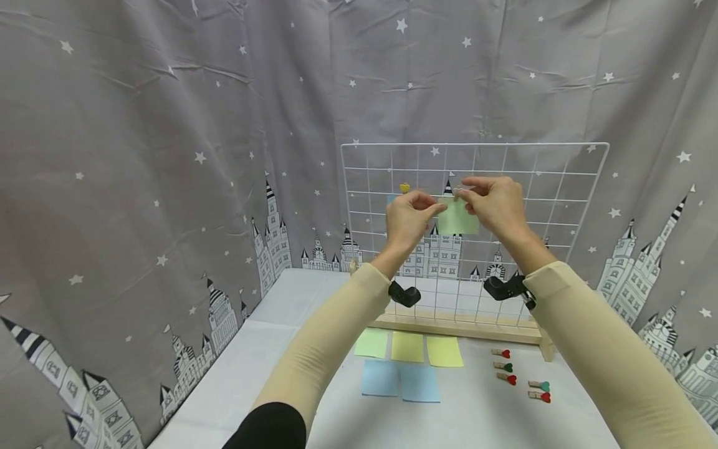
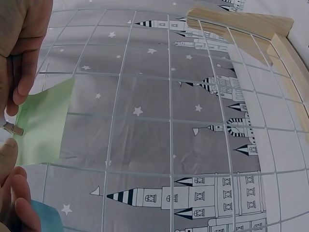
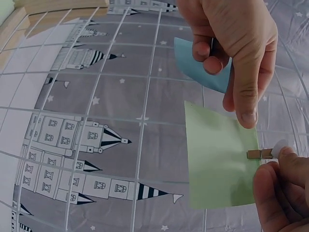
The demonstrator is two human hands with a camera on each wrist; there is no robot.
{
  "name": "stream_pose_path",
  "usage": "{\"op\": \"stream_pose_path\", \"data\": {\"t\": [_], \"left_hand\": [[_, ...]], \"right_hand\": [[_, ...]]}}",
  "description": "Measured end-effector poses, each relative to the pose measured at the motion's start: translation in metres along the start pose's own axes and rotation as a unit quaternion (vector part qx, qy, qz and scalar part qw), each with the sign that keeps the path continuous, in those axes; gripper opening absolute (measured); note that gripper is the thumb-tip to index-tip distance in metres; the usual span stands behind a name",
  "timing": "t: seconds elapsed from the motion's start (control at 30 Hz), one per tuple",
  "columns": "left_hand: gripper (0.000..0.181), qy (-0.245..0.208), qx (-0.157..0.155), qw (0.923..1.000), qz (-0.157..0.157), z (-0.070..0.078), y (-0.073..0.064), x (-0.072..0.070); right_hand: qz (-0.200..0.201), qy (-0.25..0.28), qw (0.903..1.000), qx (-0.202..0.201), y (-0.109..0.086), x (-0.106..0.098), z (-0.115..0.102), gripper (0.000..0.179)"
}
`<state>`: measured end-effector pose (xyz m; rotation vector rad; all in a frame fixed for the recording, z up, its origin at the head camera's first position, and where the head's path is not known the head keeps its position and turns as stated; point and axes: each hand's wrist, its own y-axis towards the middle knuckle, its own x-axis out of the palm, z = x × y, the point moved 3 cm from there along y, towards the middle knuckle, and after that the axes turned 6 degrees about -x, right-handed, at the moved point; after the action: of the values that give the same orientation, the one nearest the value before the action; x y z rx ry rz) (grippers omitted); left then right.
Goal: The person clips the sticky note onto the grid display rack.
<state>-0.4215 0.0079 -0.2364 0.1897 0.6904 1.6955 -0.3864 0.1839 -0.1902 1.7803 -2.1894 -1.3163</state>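
Note:
A light green sticky note (image 1: 460, 221) lies against the white wire grid (image 1: 555, 215), near its upper middle. My left hand (image 1: 408, 221) pinches the note's upper left corner, thumb in front. My right hand (image 1: 498, 204) holds a small wooden clothespin (image 3: 259, 153) with a white top between thumb and fingers. In the right wrist view the clothespin's jaws overlap the note's top edge. Left of the green note, a blue sticky note (image 3: 193, 57) hangs on the grid, mostly hidden by my left hand, with a yellow heart clothespin (image 1: 405, 187) at its top.
On the white table (image 1: 331, 424) lie a green note (image 1: 371, 343), two yellow notes (image 1: 407, 347) and two blue notes (image 1: 380, 378). Several clothespins with red or green hearts (image 1: 506, 378) lie to their right. A wooden base (image 1: 460, 327) supports the grid; a grey curtain hangs behind.

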Motion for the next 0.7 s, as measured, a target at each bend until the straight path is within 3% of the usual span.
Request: {"op": "stream_pose_path", "data": {"t": [0.57, 0.7], "left_hand": [[0.024, 0.074, 0.016, 0.9971, 0.012, -0.0021, -0.0076, -0.007], [0.029, 0.068, 0.013, 0.9976, 0.005, -0.0046, -0.0088, -0.0091]], "right_hand": [[0.008, -0.006, 0.9998, -0.015, -0.0061, -0.0027, 0.0011, 0.031], [0.007, 0.002, 0.9999, -0.009, -0.0074, -0.0034, 0.0022, 0.032]]}}
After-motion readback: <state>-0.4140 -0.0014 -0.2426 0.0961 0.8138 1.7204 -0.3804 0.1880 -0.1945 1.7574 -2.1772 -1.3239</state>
